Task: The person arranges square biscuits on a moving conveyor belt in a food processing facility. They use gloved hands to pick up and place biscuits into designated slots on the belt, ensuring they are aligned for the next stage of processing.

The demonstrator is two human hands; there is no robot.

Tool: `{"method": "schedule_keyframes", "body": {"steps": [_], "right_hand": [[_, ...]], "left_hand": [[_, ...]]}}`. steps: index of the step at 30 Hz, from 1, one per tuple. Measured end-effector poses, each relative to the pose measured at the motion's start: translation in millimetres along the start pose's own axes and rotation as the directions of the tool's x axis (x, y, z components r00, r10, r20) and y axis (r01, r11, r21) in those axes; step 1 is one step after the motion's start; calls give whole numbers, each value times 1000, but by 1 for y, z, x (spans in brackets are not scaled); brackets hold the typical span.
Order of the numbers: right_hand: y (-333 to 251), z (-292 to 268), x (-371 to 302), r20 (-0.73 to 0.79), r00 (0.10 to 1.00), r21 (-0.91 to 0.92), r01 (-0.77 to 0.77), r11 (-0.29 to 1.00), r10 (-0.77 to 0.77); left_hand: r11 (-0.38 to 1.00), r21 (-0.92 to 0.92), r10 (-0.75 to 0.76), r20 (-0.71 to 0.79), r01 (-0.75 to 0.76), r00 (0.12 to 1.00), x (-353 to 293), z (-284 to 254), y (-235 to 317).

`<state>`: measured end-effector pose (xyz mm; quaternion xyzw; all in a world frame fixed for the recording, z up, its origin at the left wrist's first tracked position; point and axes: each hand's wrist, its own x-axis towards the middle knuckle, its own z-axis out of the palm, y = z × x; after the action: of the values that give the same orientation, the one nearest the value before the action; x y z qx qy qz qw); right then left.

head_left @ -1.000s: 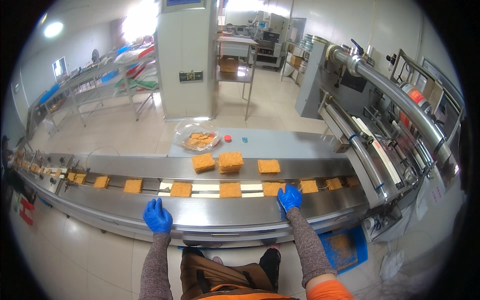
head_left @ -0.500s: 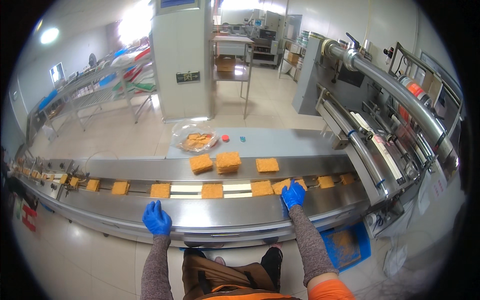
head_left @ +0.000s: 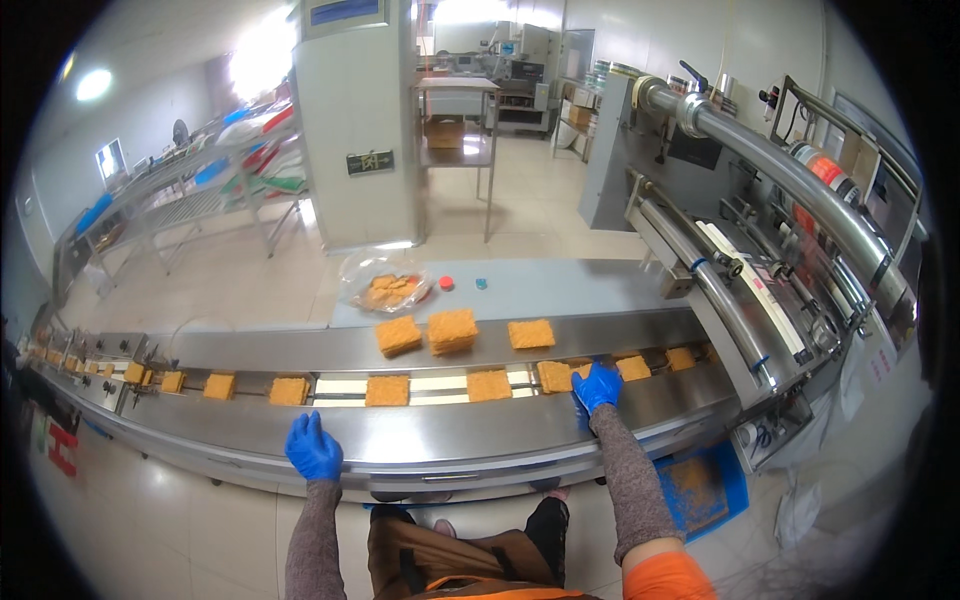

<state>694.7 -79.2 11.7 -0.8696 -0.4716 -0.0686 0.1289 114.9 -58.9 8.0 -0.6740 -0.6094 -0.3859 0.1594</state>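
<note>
Square orange-brown snack slabs run in a row along the conveyor channel, with one slab near the middle. My right hand, in a blue glove, reaches into the channel at the right. Its fingers close at the end of a slab, which they partly cover; another slab lies just left of it. My left hand, also blue-gloved, is over the front steel ledge. Its fingers are loosely bent and slightly apart, with no slab in them.
Behind the channel stand two stacks of slabs and a lower pile. A clear bag of slab pieces lies on the grey table. A roller machine rises at the right. Below it sits a blue bin with crumbs.
The slabs on the conveyor have moved left. My right hand has shifted slightly right along the channel. My left hand stays near the same place.
</note>
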Motion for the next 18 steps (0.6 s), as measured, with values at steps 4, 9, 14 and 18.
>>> {"method": "schedule_keyframes", "body": {"steps": [4, 9, 14, 18], "right_hand": [[18, 1, 5, -20, 1000, 270, 19, 963, -14], [70, 34, 31, -78, 996, 240, -20, 971, 40], [94, -8, 66, 280, 960, 530, -158, 833, 5], [153, 16, 70, 86, 989, 712, 25, 701, -123]], "left_hand": [[1000, 13, 5, -4, -5, 1000, -1, 2, -2], [999, 19, 31, -6, -31, 999, -2, 7, -2], [999, 31, -6, 9, 5, 1000, -10, 6, -19], [1000, -15, 22, 102, -21, 995, 0, 12, 2]]}}
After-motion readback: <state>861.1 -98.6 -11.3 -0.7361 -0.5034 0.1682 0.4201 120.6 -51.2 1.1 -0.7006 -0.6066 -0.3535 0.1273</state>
